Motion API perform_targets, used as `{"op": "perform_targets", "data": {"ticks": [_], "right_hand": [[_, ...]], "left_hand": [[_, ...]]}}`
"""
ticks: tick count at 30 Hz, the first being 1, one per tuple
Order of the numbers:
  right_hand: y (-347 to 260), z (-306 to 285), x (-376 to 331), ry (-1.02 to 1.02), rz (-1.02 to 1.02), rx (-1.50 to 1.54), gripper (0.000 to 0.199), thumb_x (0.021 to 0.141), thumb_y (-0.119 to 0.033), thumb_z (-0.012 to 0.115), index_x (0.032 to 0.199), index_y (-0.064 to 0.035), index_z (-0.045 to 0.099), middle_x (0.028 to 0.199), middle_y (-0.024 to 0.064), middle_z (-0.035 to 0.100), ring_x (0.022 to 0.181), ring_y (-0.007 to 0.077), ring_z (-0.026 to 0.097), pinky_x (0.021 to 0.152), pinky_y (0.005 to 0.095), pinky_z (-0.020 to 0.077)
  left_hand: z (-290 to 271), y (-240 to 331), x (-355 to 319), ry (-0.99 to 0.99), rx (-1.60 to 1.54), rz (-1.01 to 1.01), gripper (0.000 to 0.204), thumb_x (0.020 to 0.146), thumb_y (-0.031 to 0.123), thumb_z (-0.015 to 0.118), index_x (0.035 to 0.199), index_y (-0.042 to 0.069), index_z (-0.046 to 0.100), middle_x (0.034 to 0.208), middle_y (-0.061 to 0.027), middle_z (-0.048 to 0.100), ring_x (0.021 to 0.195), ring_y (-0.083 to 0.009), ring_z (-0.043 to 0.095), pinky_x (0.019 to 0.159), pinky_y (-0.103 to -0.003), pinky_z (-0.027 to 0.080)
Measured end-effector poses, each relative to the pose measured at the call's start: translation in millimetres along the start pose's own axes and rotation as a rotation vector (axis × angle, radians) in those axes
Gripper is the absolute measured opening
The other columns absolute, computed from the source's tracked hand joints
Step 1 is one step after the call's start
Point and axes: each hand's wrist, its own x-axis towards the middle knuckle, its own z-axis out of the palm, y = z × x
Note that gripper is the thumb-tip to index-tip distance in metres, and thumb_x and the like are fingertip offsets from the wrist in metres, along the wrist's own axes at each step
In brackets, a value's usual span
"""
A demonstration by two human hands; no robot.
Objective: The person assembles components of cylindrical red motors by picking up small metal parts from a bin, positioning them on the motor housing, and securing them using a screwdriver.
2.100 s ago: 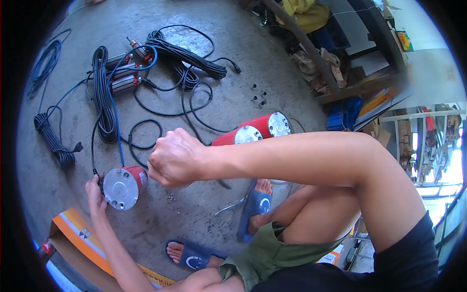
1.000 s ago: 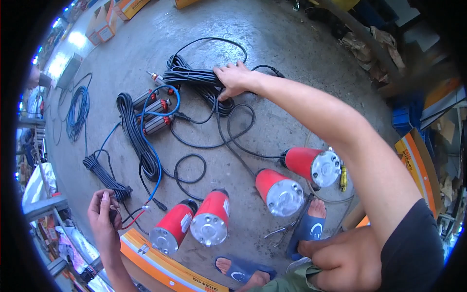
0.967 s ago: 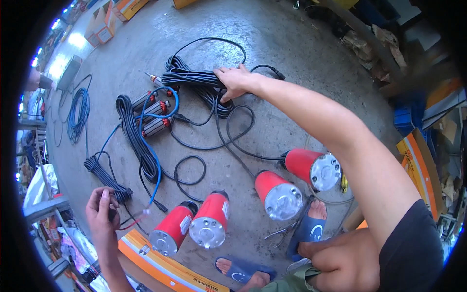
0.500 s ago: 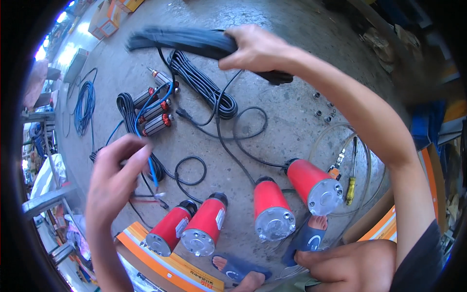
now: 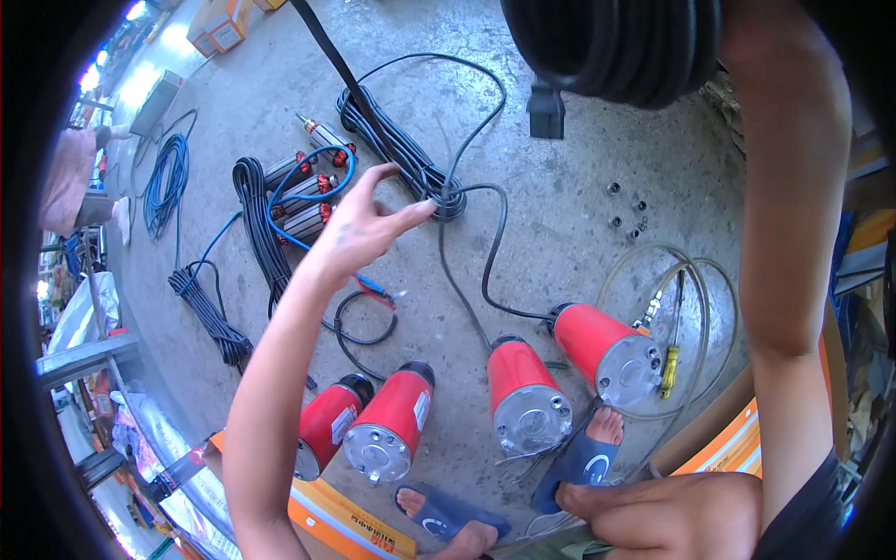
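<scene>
A thick coil of black cable [image 5: 621, 47] hangs large and close at the top right, a black plug [image 5: 546, 110] dangling below it. My right hand [image 5: 770, 33] is at its right side, holding it; the coil and the picture's edge hide most fingers. My left hand [image 5: 366, 222] reaches over the floor with thumb and forefinger spread and nothing held. Just beyond it lies a long bundle of black cable [image 5: 397, 149]. Cables run from there toward two red cylindrical motor housings, one at centre [image 5: 523, 378] and one farther right [image 5: 597, 341]. Two more red housings [image 5: 397, 411] lie nearer on the left.
Several motor rotors [image 5: 303, 191] lie left of my left hand, beside another black cable bundle [image 5: 252, 201]. A blue cable coil [image 5: 166, 182] is farther left. On the right are small metal parts [image 5: 616, 222], a clear hose [image 5: 709, 299] and a yellow-handled screwdriver [image 5: 669, 369]. Orange cartons [image 5: 350, 523] lie near my feet.
My right hand has lifted the black cable coil up and to the right, closer to view. My left hand has moved right and forward to the bundle on the floor.
</scene>
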Motion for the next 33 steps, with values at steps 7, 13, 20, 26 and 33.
{"op": "perform_targets", "data": {"ticks": [7,13,20,26,33], "right_hand": [[-5.8,3.5,1.7,0.055,-0.06,-0.058,0.026,0.089,-0.023,0.074,0.093,0.0021,0.069,0.073,0.0039,0.063,0.058,0.0106,0.06,0.052,0.0264,0.0482],[21.4,-9.6,25.6,0.222,-0.042,-0.052,0.027,0.09,-0.023,0.074,0.096,0.003,0.069,0.073,0.0045,0.063,0.057,0.011,0.06,0.051,0.0261,0.0495],[111.3,-27.4,63.5,0.404,0.234,0.279,0.025,0.09,-0.018,0.074,0.098,0.0047,0.069,0.073,0.005,0.062,0.057,0.0141,0.059,0.053,0.032,0.0498],[222.3,9.5,86.0,0.422,0.545,0.371,0.045,0.088,-0.032,0.081,0.105,0.0083,0.069,0.085,0.0178,0.071,0.072,0.0242,0.072,0.063,0.0424,0.0619],[237.1,20.1,45.9,-0.044,0.508,-0.754,0.056,0.082,-0.036,0.069,0.113,0.0107,0.07,0.112,0.0267,0.073,0.106,0.038,0.072,0.093,0.0453,0.0555]], "left_hand": [[3.6,-11.7,31.8,0.176,-0.306,-0.029,0.034,0.11,0.035,0.055,0.1,0.005,0.069,0.074,0.0,0.061,0.05,-0.0048,0.042,0.042,-0.023,0.025],[-12.4,-60.9,28.7,0.14,0.129,-0.246,0.024,0.099,0.022,0.063,0.106,0.0,0.07,0.078,-0.008,0.069,0.051,-0.0115,0.051,0.041,-0.029,0.036],[26.9,-105.6,45.0,0.27,0.875,0.021,0.059,0.092,0.008,0.059,0.15,0.018,0.054,0.121,-0.0263,0.068,0.1,-0.0397,0.074,0.086,-0.048,0.061],[11.6,-136.4,66.0,0.314,1.016,-0.014,0.032,0.088,0.021,0.073,0.119,0.013,0.071,0.12,-0.0262,0.061,0.093,-0.0403,0.073,0.08,-0.049,0.061],[-17.6,-105.7,11.9,-0.272,0.125,-0.309,0.044,0.1,0.048,0.068,0.098,0.004,0.071,0.077,-0.0072,0.069,0.053,-0.0111,0.052,0.048,-0.029,0.038]]}}
